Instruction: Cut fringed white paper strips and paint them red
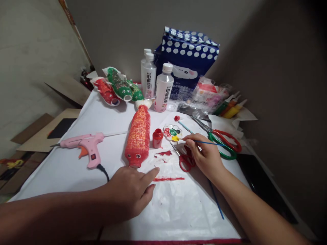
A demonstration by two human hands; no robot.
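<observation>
My right hand (205, 153) pinches a thin blue paintbrush (209, 142), its tip at the yellow paint in a small flower-shaped palette (167, 126). Beside the mouth end of a red fish made from a bottle (138, 136) is my left hand (134, 190), index finger and thumb stretched apart and the other fingers hidden. The fish lies with its painted eyes towards me and yellow patches on its back. An uncapped red paint jar (157, 139) stands between fish and palette. Red-handled scissors (185, 162) lie by my right hand.
A pink glue gun (84, 144) lies left. Behind are red and green bottle fish (119, 83), labelled plastic bottles (164, 90) and a blue bag (189, 58). Large scissors (223, 143), paint tubes (231, 108) and a black flat object (263, 183) are right. Red smears mark the white cover (184, 211).
</observation>
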